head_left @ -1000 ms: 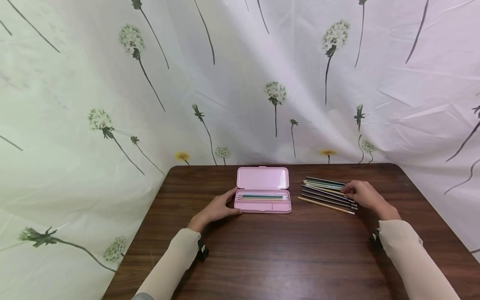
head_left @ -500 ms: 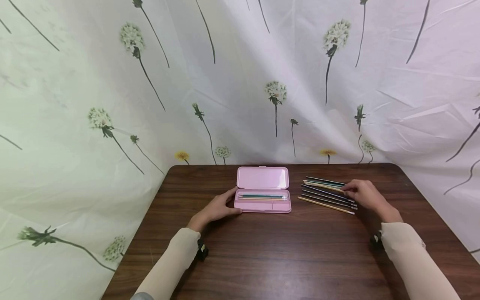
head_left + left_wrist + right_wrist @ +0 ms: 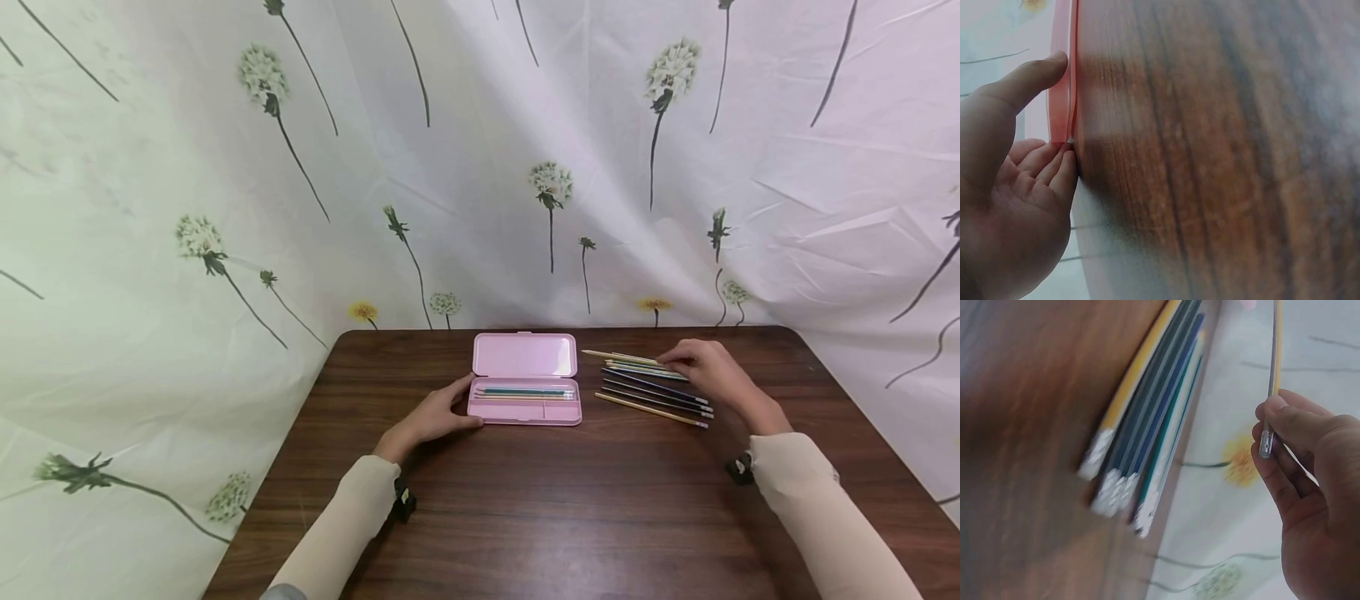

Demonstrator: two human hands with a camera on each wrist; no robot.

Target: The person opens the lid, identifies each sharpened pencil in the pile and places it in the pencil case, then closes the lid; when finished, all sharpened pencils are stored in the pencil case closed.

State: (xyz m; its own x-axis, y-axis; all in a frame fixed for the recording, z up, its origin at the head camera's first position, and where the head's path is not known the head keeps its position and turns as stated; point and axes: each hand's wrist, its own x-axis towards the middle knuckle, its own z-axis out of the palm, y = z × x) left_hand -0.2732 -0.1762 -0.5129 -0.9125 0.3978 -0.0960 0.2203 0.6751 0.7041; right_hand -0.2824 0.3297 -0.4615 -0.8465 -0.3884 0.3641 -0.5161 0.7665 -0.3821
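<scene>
An open pink pencil case [image 3: 510,412] lies on the table, its lid tilted back. Several pencils [image 3: 525,394], green and yellow among them, lie in its rear compartment. My left hand [image 3: 429,419] holds the case's left end, thumb at the front corner and fingers against the end; the left wrist view shows the thumb [image 3: 1047,72] on the pink edge. Between thumb and fingers, my right hand [image 3: 712,375] pinches a yellow pencil [image 3: 1277,350] near its eraser end, raised off the table. Below it, several loose pencils [image 3: 652,402], black, green and yellow, lie side by side.
The dark wooden table [image 3: 540,500] extends in front of the case. A white curtain [image 3: 480,167] printed with dandelions hangs right behind the table's far edge and along both sides.
My right hand has lifted a yellow pencil out of the loose group and moved it back and slightly left. The left hand and the case have stayed put.
</scene>
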